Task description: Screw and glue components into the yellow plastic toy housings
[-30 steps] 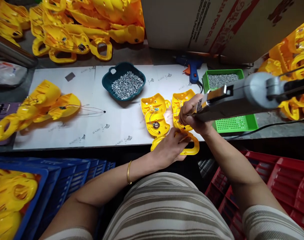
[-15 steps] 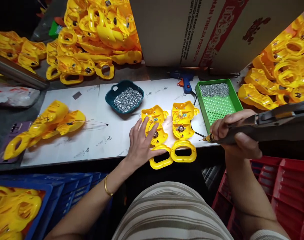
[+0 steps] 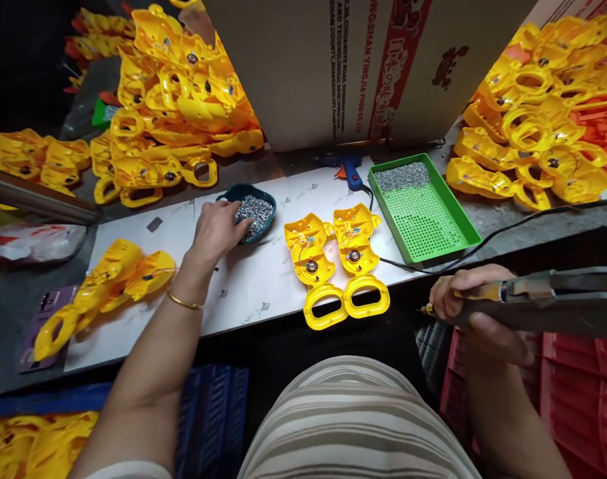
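Nearest, off the tabletop's (image 3: 490, 216) near edge toward its right, the right hand (image 3: 483, 309) has its fingers wrapped firmly round a power screwdriver (image 3: 558, 303). The tool's long axis runs sideways, bit pointing left, well apart from any workpiece.

At the near edge, two yellow shells lie side by side on a white sheet (image 3: 253, 286), hollow faces up: the left shell (image 3: 308, 243) and the right shell (image 3: 356, 233). Each one's long axis runs from the near edge toward the far side, with its handle loop pointing at the person and jutting past the edge. Wires and a round speaker-like part show inside each.

Farther back and left of the shells, the left hand (image 3: 216, 229) reaches into a dark green bowl (image 3: 254, 189) of small metal pieces, probably screws. Its fingers are bent down among them; I can't make out whether they pinch one. The step in hand looks like picking up fasteners; that would call for a light pinch and a lift clear of the rim.

Beyond the shells, a green tray (image 3: 423, 229) stands to the right, with a blue glue gun (image 3: 352, 176) near its far-left corner.
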### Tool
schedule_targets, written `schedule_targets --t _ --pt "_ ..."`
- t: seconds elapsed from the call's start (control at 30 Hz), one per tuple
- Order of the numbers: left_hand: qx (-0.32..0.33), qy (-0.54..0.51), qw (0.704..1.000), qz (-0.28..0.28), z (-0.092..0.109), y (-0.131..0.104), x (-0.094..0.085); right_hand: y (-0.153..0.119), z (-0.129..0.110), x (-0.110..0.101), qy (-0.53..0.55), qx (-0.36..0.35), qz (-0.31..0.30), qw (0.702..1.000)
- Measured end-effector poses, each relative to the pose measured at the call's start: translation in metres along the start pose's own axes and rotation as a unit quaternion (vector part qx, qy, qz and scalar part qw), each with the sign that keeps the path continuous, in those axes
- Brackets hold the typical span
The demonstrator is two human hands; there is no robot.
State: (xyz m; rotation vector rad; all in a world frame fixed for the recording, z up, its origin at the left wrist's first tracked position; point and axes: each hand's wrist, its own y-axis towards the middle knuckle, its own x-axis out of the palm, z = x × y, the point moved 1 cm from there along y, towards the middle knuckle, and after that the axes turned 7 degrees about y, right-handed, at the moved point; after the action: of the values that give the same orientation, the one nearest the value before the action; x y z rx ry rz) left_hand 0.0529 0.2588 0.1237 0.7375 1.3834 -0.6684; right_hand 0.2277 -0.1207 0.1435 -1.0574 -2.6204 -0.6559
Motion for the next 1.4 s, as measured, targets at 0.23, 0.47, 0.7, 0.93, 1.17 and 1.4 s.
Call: schedule_targets --t 0.23,0.47,0.7,0.93,1.17,1.4 --pt "-0.008 -0.066 0.997 -0.048 -0.017 0.017 0.023 -0.010 0.000 -0.003 -0.005 -0.009 0.025 1.000" --pt "-0.043 -0.081 0.995 0.043 -0.019 0.014 0.027 0.009 0.004 -0.004 0.005 0.015 -0.052 0.999" --pt "-0.046 -0.210 0.945 0.246 0.015 -0.010 0.020 0.022 0.015 -0.005 -0.004 0.044 -0.072 0.996" --pt "-0.005 -0.514 0.853 0.091 0.155 -0.102 0.020 0.045 0.006 0.031 0.089 -0.035 -0.001 0.995" --pt "-0.035 -0.601 0.799 -0.001 0.176 -0.117 0.035 0.048 0.002 0.065 0.111 -0.023 -0.063 0.992" --pt "-0.024 -0.597 0.802 -0.004 0.172 -0.120 0.032 0.054 0.016 0.058 0.105 0.025 -0.137 0.985"
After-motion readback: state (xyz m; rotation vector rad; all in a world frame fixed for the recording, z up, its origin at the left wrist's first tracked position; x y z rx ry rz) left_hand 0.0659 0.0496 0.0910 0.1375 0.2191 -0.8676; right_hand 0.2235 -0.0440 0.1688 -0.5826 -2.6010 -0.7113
